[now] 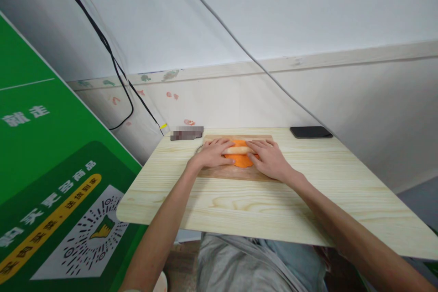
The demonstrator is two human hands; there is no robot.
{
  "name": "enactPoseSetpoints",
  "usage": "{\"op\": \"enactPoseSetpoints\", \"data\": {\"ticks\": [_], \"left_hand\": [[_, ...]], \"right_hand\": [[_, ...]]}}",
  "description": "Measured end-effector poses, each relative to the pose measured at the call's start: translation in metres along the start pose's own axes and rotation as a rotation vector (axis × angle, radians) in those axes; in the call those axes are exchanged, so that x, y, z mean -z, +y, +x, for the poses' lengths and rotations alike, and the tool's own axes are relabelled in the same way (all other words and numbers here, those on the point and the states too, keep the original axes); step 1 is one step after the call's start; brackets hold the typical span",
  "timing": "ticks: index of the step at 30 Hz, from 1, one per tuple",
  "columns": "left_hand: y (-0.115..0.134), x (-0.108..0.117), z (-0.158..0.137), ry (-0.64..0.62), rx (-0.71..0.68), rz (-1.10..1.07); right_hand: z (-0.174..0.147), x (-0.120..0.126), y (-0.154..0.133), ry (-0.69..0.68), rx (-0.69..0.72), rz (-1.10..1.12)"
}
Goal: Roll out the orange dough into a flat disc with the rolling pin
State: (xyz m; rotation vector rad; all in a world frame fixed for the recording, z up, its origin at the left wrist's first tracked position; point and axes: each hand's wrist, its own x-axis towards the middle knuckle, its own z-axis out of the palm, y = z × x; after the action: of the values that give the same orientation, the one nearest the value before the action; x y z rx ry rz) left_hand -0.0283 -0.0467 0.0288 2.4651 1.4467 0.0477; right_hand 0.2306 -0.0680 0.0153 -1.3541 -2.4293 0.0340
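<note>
While under hands (pixel 215 152) (pixel 270 159) (at both ends), rolling pin (pixel 237 150) across orange dough (pixel 242 161).

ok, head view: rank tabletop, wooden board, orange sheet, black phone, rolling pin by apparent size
1. Tabletop
2. Wooden board
3. Orange sheet and black phone: too close to rank, sheet partly covered
4. Rolling pin, visible part only; ends hidden

The left hand (pixel 215 153) and right hand (pixel 272 159) are bare, as are both forearms (pixel 167 223); nearer the body than the hands is a loose, creased pale-grey top (pixel 226 264); beside it, on the right hand's side, shows light-blue, denim-like cloth (pixel 296 260).
</note>
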Motion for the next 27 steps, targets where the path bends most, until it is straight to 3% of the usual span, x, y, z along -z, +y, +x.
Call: {"op": "enactPoseSetpoints", "data": {"ticks": [10, 27], "left_hand": [[-0.0004, 0.0018, -0.0005, -0.025, -0.009, -0.014], [-0.0055, -0.0019, 0.0015, 0.043, -0.007, -0.057]], "right_hand": [[-0.0014, 0.0010, 0.0031, -0.016, 0.028, 0.008], [-0.0010, -0.0025, 0.0018, 0.005, 0.018, -0.017]]}}
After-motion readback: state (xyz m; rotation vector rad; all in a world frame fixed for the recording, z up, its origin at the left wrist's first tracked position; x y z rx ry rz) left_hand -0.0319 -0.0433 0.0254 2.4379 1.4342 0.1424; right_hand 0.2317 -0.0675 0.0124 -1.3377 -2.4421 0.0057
